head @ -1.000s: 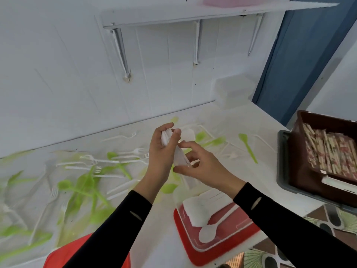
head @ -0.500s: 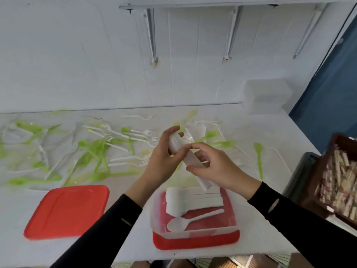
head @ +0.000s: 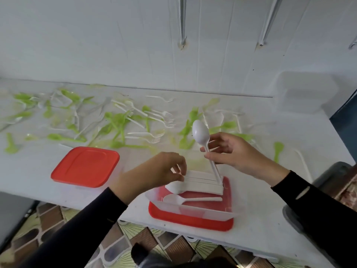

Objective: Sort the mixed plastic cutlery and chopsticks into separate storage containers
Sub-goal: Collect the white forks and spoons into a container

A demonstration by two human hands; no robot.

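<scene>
Lowered, left hand is curled on spoon stack; single spoon, at stack's 12 o'clock, is pinched by right hand.

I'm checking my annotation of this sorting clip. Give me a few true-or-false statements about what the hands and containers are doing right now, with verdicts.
1. The right hand holds a white spoon with its bowl upward. True.
2. The clear container sits on a blue lid. False: a red lid lies under it.
3. One loose spoon lies in the clear container beside the spoon stack. True.
4. The left hand holds a green fork. False: it pinches the spoon stack.
</scene>
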